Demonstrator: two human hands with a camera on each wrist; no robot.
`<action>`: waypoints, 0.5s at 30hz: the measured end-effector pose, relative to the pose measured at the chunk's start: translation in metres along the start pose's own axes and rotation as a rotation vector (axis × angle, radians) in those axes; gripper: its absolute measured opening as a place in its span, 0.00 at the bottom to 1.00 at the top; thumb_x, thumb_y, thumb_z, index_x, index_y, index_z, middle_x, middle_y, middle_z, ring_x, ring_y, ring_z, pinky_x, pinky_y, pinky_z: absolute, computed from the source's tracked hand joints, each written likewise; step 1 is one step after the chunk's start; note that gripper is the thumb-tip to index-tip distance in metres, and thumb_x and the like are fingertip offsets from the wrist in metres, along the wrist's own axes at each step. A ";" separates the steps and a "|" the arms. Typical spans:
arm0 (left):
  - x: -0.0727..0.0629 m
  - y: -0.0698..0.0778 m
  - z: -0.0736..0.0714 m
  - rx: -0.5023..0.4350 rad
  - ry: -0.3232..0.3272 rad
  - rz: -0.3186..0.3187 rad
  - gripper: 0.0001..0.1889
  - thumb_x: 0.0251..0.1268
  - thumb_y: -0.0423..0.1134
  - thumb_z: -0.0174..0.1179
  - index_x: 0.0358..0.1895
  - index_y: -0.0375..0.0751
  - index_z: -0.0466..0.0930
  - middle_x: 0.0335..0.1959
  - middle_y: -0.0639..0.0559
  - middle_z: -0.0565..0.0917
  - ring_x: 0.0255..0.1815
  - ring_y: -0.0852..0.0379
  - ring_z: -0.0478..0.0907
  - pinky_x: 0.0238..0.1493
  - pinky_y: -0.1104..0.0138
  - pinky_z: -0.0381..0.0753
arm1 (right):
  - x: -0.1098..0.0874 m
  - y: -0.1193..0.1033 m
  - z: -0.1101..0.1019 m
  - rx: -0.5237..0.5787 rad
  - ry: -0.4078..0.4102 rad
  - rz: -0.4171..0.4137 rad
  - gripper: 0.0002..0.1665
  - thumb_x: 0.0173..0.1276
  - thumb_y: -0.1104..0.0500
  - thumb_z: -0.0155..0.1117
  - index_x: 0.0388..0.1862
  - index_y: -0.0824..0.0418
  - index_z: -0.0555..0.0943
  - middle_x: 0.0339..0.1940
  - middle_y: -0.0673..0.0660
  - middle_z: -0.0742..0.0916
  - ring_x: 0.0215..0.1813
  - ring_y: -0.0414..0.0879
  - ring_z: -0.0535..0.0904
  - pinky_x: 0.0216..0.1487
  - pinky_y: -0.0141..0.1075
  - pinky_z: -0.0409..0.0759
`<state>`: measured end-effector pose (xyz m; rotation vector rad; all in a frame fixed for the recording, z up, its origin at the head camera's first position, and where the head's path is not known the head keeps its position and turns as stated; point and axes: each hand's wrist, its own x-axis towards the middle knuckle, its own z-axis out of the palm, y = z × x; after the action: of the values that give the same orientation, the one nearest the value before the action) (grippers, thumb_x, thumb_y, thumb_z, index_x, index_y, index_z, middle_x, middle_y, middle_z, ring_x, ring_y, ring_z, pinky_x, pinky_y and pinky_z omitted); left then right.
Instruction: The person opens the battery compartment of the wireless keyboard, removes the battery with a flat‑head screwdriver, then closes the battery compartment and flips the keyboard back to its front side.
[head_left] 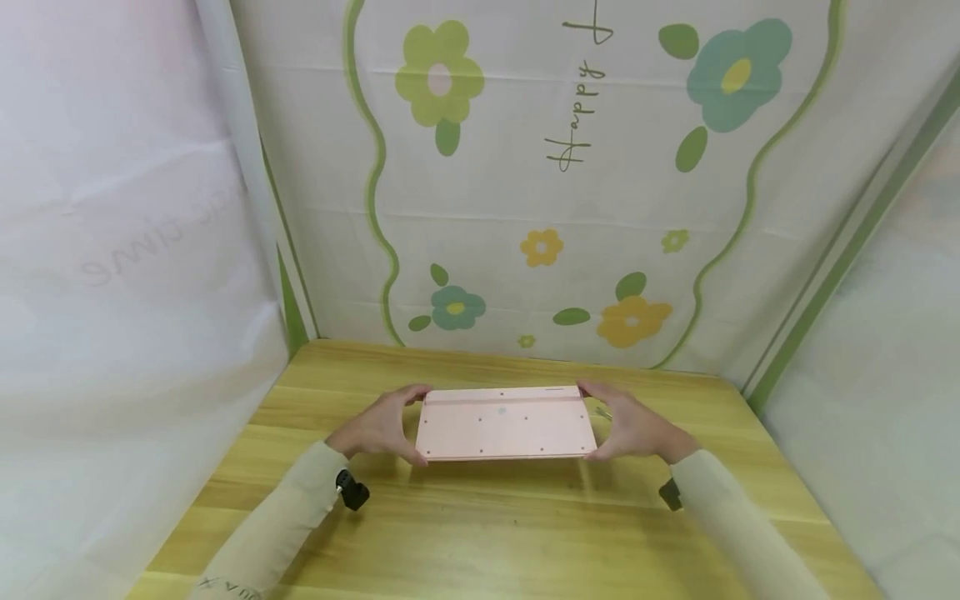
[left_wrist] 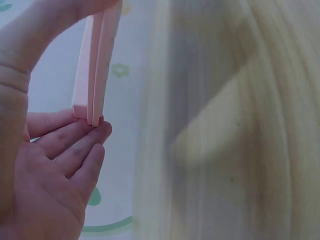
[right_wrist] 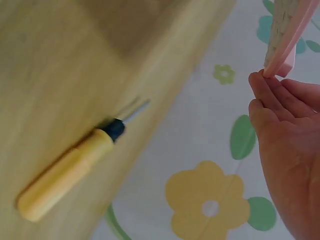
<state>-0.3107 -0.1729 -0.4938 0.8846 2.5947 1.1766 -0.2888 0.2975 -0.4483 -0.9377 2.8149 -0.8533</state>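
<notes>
A white fabric backdrop point(head_left: 495, 183) printed with flowers rose behind a wood-grain counter point(head_left: 480, 542). Above the counter, between the two hands, was a pink keyboard point(head_left: 502, 433), its screw-dotted underside toward the head camera and its pale keys glimpsed in the right wrist view. The left hand point(head_left: 381, 425) gripped one end, thumb on the near edge and fingers at the far edge, spread about as wide as the case. The right hand point(head_left: 633, 423) gripped the opposite end the same way. A yellow-handled screwdriver point(right_wrist: 67, 172) lay on the counter near the right hand.
</notes>
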 end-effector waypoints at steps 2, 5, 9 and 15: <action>0.001 -0.002 0.002 0.002 -0.009 -0.004 0.67 0.34 0.49 0.90 0.81 0.35 0.60 0.77 0.38 0.72 0.78 0.33 0.68 0.78 0.37 0.68 | 0.000 0.006 0.008 0.020 -0.020 0.019 0.77 0.43 0.51 0.93 0.84 0.72 0.56 0.80 0.66 0.73 0.80 0.69 0.67 0.78 0.67 0.67; 0.004 -0.006 0.007 0.014 -0.023 -0.015 0.68 0.34 0.50 0.90 0.82 0.34 0.59 0.77 0.38 0.72 0.78 0.34 0.68 0.78 0.37 0.69 | -0.001 0.014 0.019 0.009 -0.043 0.053 0.77 0.44 0.50 0.92 0.84 0.72 0.55 0.81 0.67 0.71 0.81 0.69 0.66 0.79 0.65 0.66; 0.006 -0.014 0.015 0.020 -0.031 -0.038 0.69 0.32 0.51 0.91 0.82 0.34 0.59 0.78 0.39 0.71 0.80 0.36 0.67 0.79 0.39 0.68 | -0.003 0.022 0.032 -0.018 -0.052 0.073 0.78 0.43 0.48 0.92 0.84 0.73 0.56 0.81 0.70 0.70 0.81 0.70 0.65 0.80 0.64 0.65; 0.008 -0.019 0.023 0.012 -0.041 -0.083 0.71 0.29 0.49 0.92 0.82 0.35 0.58 0.81 0.38 0.68 0.82 0.36 0.64 0.81 0.40 0.66 | -0.006 0.030 0.050 -0.054 -0.040 0.108 0.77 0.42 0.44 0.92 0.83 0.71 0.59 0.81 0.70 0.70 0.81 0.69 0.65 0.78 0.62 0.70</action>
<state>-0.3176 -0.1632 -0.5224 0.7869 2.5814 1.1101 -0.2893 0.2965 -0.5072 -0.7909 2.8375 -0.7405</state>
